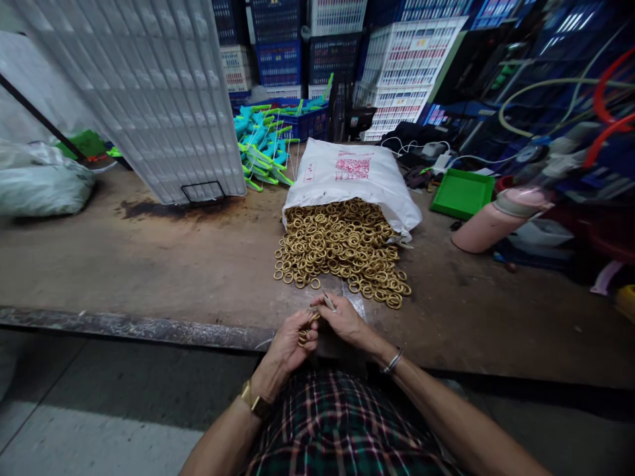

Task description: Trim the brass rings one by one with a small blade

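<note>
Close to the table's front edge, my left hand (290, 342) is closed around several gold-coloured rings (302, 338). My right hand (346, 321) meets it at the fingertips, pinching a slim pointed tool (329, 303) whose exact kind is too small to make out. One ring (315, 317) shows between the two hands. Just beyond them spreads a heap of matching rings (342, 248), spilling from the mouth of a white woven sack (317, 168) with red print. The sack lies on its side.
The brown table (149, 264) carries a tall pale ribbed panel (188, 119), a plastic bag (40, 178), turquoise-and-green plastic pieces (265, 149), a green tray (462, 193) and a pink bottle (489, 221). Behind stand stacked crates (407, 56); cables and a red hose (602, 142) are at right.
</note>
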Demonstrator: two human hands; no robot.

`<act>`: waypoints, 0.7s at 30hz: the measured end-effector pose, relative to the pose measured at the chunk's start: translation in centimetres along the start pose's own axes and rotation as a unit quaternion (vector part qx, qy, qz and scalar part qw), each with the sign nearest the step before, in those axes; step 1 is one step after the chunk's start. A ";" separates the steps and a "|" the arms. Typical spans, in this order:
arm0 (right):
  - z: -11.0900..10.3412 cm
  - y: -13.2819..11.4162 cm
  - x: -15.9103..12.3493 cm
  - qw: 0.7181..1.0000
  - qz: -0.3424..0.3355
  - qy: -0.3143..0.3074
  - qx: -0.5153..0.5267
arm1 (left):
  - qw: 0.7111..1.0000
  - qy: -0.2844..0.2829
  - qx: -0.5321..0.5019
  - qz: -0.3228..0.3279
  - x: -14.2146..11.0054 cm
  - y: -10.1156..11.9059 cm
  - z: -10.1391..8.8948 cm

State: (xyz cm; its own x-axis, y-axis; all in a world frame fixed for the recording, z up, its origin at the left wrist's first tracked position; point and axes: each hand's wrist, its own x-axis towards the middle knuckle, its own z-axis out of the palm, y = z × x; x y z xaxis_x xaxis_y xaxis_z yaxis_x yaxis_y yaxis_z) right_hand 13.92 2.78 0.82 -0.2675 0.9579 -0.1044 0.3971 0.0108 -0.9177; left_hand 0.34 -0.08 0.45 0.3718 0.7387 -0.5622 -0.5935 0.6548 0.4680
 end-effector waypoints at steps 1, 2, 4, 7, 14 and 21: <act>0.0 0.1 0.1 1.000 0.010 0.000 0.006 | 1.000 0.001 -0.003 -0.005 0.0 0.0 0.0; -0.1 0.1 0.2 1.000 0.017 -0.003 0.012 | 1.000 0.000 -0.006 -0.009 0.1 -0.1 0.0; -0.3 0.3 0.4 0.999 0.029 -0.014 0.019 | 1.000 -0.004 -0.013 -0.020 0.2 -0.2 -0.1; -0.6 0.4 0.8 0.997 0.053 -0.041 0.022 | 0.999 -0.001 -0.026 -0.030 0.3 -0.2 -0.3; -0.8 -0.4 0.6 0.997 0.057 -0.034 0.025 | 0.988 0.021 -0.109 -0.108 0.4 0.3 0.1; -0.5 -0.5 -0.1 0.999 -0.016 -0.042 0.021 | 0.980 0.015 -0.166 -0.110 0.2 0.3 0.6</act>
State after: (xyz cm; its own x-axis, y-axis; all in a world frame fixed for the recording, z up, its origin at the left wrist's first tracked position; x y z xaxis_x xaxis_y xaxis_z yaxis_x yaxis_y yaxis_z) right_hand 14.19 2.78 1.48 -0.3530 0.9297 -0.1055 0.3506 0.0269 -0.9362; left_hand 0.61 0.37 0.92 0.4995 0.5770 -0.6462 -0.7024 0.7064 0.0877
